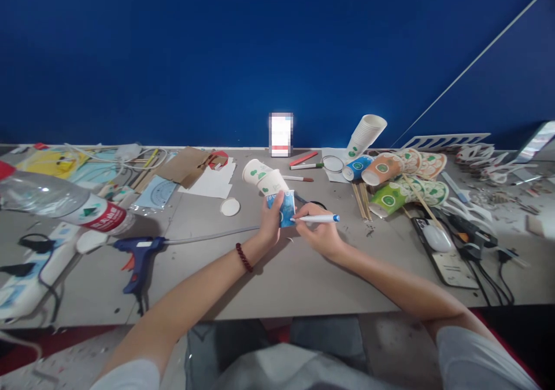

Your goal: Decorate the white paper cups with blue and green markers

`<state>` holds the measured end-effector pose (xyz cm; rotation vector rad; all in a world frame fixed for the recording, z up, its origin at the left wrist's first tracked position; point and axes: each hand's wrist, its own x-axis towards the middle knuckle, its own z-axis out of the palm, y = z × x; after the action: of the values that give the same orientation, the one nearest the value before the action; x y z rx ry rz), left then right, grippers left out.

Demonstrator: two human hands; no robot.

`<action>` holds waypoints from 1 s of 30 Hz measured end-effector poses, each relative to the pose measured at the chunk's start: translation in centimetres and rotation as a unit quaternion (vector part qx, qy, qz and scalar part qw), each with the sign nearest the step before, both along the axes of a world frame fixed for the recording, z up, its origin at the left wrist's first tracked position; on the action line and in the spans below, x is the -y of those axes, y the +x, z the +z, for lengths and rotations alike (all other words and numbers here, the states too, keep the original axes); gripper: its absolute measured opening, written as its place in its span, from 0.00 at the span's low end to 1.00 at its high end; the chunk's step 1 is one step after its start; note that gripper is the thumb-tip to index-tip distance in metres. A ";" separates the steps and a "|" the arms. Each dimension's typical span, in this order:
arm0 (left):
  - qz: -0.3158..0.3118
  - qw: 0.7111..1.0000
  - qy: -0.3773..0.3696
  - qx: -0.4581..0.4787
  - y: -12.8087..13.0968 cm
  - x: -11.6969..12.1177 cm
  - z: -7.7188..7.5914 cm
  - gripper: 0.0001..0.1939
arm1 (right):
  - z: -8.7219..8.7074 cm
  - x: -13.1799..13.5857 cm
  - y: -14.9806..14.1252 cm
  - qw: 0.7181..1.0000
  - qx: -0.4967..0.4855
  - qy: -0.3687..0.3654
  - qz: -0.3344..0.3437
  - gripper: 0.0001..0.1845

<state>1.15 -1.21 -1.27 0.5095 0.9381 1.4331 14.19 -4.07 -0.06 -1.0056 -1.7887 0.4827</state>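
My left hand (272,221) is wrapped round a blue paper cup (287,210) with a pale pattern, held above the table. In my right hand (319,233) is a white marker with a blue end (323,218), and its tip touches or nearly touches the cup's lower right side. Just behind the blue cup lie white paper cups (274,183) with green marks. A brown-ended marker (300,178) rests beside them. To the left is a small white disc (229,207).
A blue glue gun (141,257), power strip (41,274) and large bottle (65,199) occupy the left. On the right are coloured paper cups (384,169), a white cup stack (366,134), wooden sticks (361,200) and a mouse (437,238). A lit phone (281,134) stands behind.
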 end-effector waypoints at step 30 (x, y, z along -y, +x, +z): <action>-0.044 0.999 -0.002 0.026 0.3 0.1 -0.1 0.32 | 0.2 -1.9 0.5 0.989 -0.100 -0.103 -0.027 0.05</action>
<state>1.42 -1.32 -1.33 0.5016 0.8673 1.3588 14.65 -2.12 0.10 -1.1036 -1.5521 0.7191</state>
